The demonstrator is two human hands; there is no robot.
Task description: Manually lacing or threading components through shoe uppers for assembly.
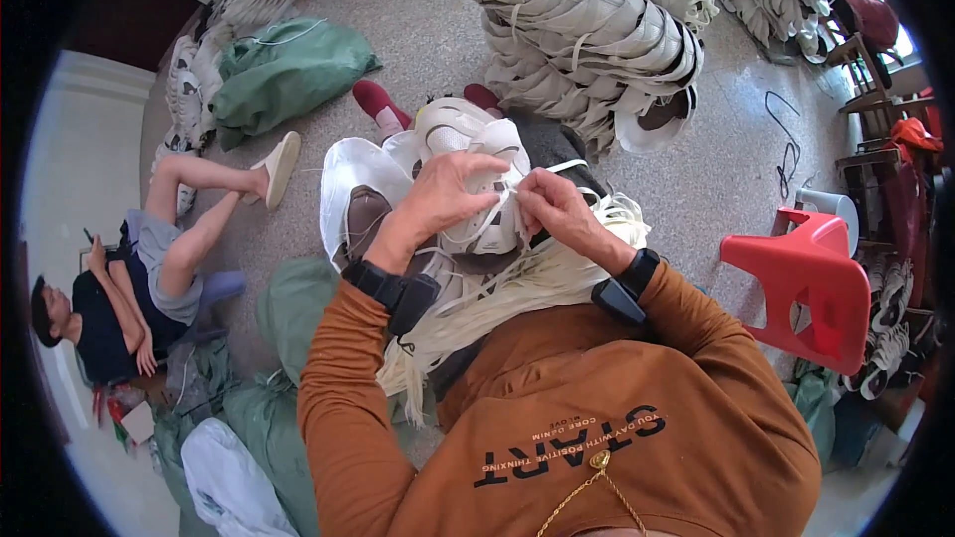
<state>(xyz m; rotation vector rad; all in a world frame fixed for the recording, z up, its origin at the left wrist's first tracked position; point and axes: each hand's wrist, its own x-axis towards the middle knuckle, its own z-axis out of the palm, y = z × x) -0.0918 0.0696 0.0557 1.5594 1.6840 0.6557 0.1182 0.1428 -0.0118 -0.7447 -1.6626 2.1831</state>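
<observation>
A white shoe upper [460, 129] lies across my lap, its lacing area between my two hands. My right hand [559, 207] pinches a white shoelace [512, 182] at the upper's eyelets. Beside it, my left hand [448, 197] is held over the upper with thumb and forefinger apart in a curve; its other fingers are partly hidden. A thick bundle of loose cream shoelaces [557, 283] is spread over my lap below the hands. Another upper with a brown lining [368, 217] rests by my left wrist, on a white plastic sheet [338, 164].
Stacked white uppers [587, 30] stand on the floor ahead. A red plastic stool [811, 283] is on the right. Green sacks [288, 70] lie at far left, and more [264, 428] near my left. A seated person [124, 288] is on the left, holding a phone.
</observation>
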